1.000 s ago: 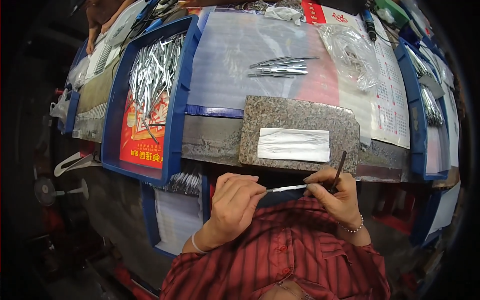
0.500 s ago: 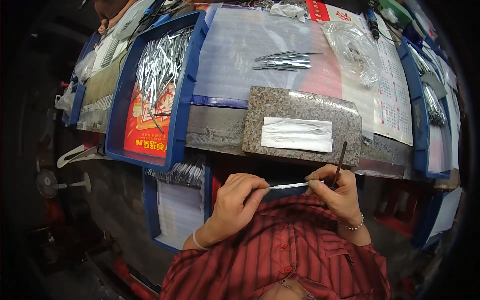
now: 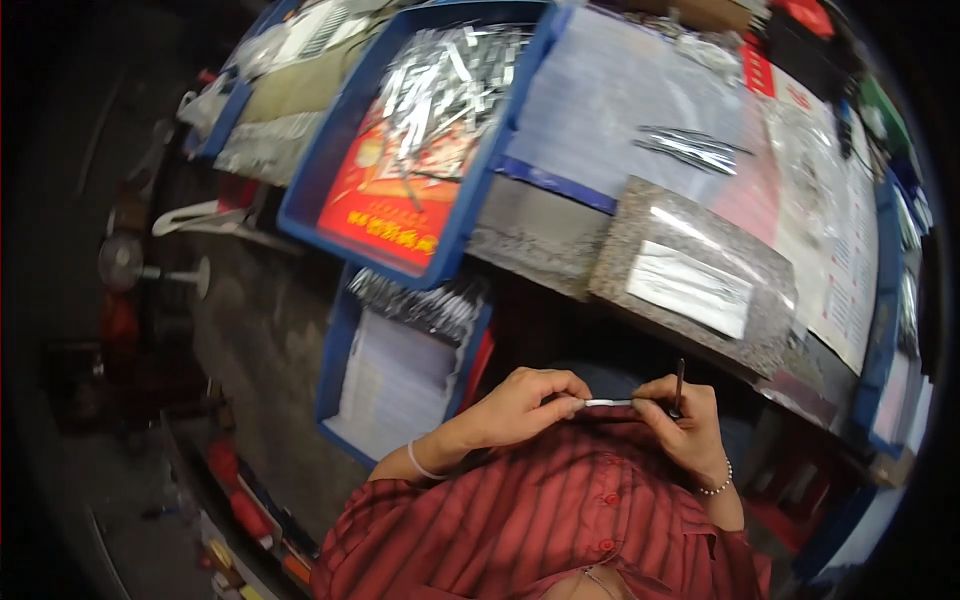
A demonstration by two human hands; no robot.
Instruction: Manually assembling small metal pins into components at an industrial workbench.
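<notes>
Left hand, right hand, pinching metal strip

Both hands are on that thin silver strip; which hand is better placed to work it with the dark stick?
Right. The right hand already holds the dark stick upright while pinching one end of the silver strip. The left hand only pinches the other end, so it likely steadies.

Red-striped shirt, blue tray

A small workshop: blue trays of metal pieces crowd the workbench.
</notes>
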